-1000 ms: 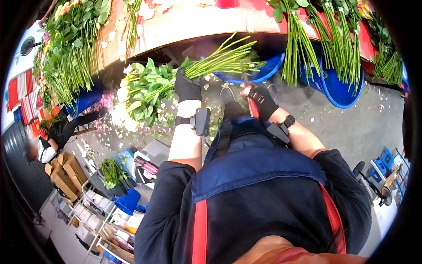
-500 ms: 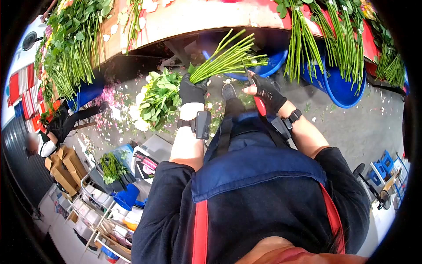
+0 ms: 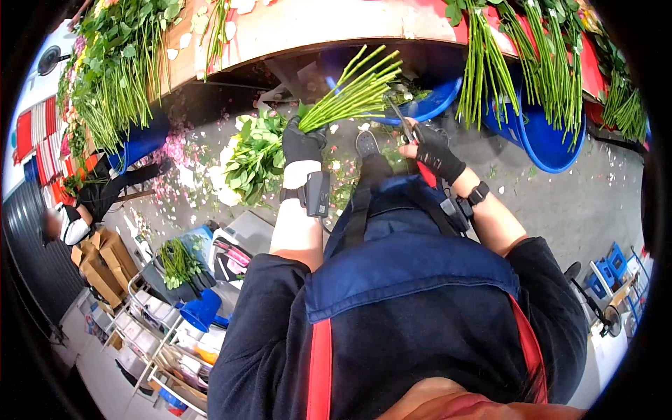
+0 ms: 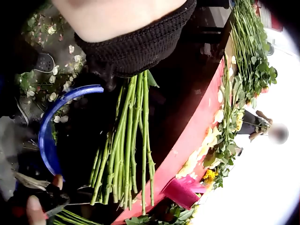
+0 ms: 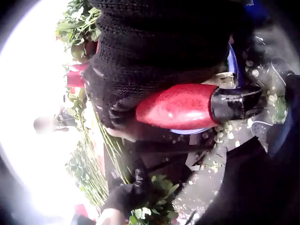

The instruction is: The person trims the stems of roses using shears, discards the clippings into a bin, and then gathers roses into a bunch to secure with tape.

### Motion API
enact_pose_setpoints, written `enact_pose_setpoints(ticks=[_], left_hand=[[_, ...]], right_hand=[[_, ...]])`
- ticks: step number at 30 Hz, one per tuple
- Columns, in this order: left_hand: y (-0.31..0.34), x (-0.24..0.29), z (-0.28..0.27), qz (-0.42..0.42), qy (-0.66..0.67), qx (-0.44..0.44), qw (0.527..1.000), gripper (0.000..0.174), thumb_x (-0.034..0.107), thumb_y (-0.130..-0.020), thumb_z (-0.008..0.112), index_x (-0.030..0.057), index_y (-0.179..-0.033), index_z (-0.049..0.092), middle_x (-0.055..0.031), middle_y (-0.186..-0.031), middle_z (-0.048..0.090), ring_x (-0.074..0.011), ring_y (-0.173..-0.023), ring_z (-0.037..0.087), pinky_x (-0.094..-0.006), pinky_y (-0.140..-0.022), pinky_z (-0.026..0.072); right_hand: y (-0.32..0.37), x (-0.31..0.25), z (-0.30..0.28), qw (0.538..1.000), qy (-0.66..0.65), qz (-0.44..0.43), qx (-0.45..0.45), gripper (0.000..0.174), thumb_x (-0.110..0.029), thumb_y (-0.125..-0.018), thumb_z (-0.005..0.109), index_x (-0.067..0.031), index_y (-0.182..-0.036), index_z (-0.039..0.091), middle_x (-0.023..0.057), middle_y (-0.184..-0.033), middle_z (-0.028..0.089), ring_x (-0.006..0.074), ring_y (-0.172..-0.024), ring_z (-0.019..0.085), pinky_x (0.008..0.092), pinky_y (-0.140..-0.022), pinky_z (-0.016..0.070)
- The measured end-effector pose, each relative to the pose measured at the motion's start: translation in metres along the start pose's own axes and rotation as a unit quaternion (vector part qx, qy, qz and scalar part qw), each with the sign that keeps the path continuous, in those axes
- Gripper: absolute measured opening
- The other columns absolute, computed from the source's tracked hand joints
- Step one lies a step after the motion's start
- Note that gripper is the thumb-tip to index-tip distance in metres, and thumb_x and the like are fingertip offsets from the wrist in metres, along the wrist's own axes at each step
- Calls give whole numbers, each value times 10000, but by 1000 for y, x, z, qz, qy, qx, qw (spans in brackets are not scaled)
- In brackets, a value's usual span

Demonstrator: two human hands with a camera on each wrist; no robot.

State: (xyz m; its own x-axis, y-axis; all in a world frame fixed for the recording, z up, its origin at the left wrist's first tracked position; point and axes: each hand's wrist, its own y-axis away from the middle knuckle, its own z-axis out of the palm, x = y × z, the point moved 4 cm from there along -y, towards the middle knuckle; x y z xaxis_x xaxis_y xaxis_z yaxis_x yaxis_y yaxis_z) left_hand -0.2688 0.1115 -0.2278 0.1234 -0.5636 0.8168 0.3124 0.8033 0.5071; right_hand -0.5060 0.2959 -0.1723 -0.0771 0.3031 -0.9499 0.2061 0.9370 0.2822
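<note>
My gloved left hand [image 3: 303, 143] grips a bunch of white roses [image 3: 255, 157] around its stems, just past the leaves. Blooms and leaves hang to the left, and the bare green stems [image 3: 350, 94] fan out up and to the right. My right hand [image 3: 435, 154], in a black fingerless glove, holds shears [image 3: 401, 119] with red handles [image 5: 178, 107]. Their blades point up toward the cut ends of the stems. Seen from the left wrist, the blades [image 4: 33, 180] lie low at the left, beside the stem ends.
Under the table edge [image 3: 315, 49] stand blue buckets [image 3: 441, 101], the nearest holding green clippings. Several stem bunches [image 3: 483, 77] overhang the table. Petals litter the floor [image 3: 525, 196]. Cardboard boxes [image 3: 105, 266], a cart [image 3: 157, 343] and another person [image 3: 73, 224] are at the left.
My left hand has shifted slightly right with the roses, and the stems tilt up more. The lower stem ends reach less far right than before. My right hand has moved right with the shears.
</note>
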Motion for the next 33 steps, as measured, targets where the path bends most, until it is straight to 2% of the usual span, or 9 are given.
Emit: enact_pose_setpoints(ticks=[3,6,9,13,16,21,23,29,33], left_hand=[[20,3,26,-133,275,80,949,345,30,-751,732,-36,-1055,583,-97,-946,685,-169,-831,657,-277,-731,520],[29,22,31,72,-315,11,946,351,4,-748,720,-43,-1061,569,-106,-949,683,-180,-839,662,-279,-739,524],[11,-2,3,21,-63,12,998,350,10,-743,725,-41,-1048,561,-116,-952,683,-182,-831,662,-279,-743,524],[24,14,11,33,-277,41,959,313,16,-768,703,-44,-1039,558,-132,-969,682,-192,-838,664,-277,-754,525],[4,-3,-9,-74,163,50,983,232,58,-921,445,-71,-1099,518,-201,-1080,614,-282,-955,630,-438,-852,532],[35,49,25,63,-445,12,893,213,30,-861,568,-76,-1045,552,-180,-970,659,-230,-851,654,-347,-795,543],[11,4,-7,-15,-165,5,986,258,20,-845,609,-70,-1077,540,-176,-994,656,-227,-868,655,-330,-796,534],[33,24,17,-3,-263,-13,965,334,-121,-794,586,-77,-1114,501,-169,-1020,637,-213,-873,630,-317,-804,537],[18,1,-3,-102,105,29,989,254,-42,-858,545,-70,-1108,505,-191,-1054,620,-252,-908,625,-379,-819,537]], right_hand=[[-16,-28,-6,996,44,64,-51,676,-298,-713,680,33,-1259,458,194,-924,599,283,-854,583,371,-777,457],[-19,-29,-6,998,59,17,-13,570,-305,-692,675,37,-1124,529,220,-886,603,314,-804,590,389,-742,462],[-20,-28,-6,993,108,30,-24,428,-269,-684,671,33,-969,569,219,-841,604,312,-756,590,393,-696,455],[-14,-28,-1,990,137,13,-11,307,-225,-684,669,21,-829,557,202,-743,582,301,-691,577,401,-644,435],[1,-11,-2,987,157,-31,10,300,-233,-718,649,11,-870,562,171,-681,550,268,-660,559,388,-632,432],[-7,-3,-5,997,41,37,-55,563,-255,-727,660,-8,-1207,502,146,-860,578,234,-773,554,352,-726,448],[-15,-24,-5,999,11,13,-44,665,-263,-723,670,-1,-1293,450,112,-891,569,214,-792,543,333,-761,448],[-37,-41,-12,985,121,29,-122,612,-256,-722,668,-10,-1257,499,120,-844,568,199,-764,541,325,-718,451],[-26,-38,-4,980,145,114,-79,471,-210,-752,648,-29,-1179,569,98,-777,579,172,-703,546,303,-674,455]])
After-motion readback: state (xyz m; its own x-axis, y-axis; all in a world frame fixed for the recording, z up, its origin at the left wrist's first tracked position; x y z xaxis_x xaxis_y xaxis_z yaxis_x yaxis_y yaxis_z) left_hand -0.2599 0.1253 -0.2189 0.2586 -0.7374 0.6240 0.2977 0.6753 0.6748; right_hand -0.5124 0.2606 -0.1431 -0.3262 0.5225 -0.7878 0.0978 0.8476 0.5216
